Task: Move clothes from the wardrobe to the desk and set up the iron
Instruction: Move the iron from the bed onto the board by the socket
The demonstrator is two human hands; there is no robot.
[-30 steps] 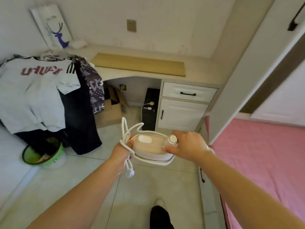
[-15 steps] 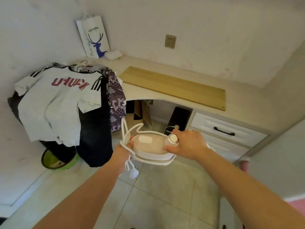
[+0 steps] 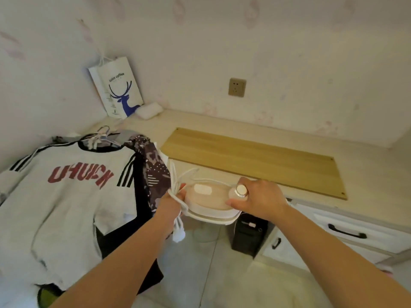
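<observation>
I see a white and pale peach iron (image 3: 211, 200), white cord (image 3: 178, 192), grey shirt (image 3: 66, 196) with red letters and black stripes, dark patterned garment (image 3: 153, 174), light wood board (image 3: 255, 161), white bag (image 3: 117, 94) with blue deer.

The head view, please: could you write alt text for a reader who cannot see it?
Two hands carry a small white iron toward a desk: the left hand grips its bundled cord, the right hand holds its knob end. Clothes on hangers drape over the desk's left end.
</observation>
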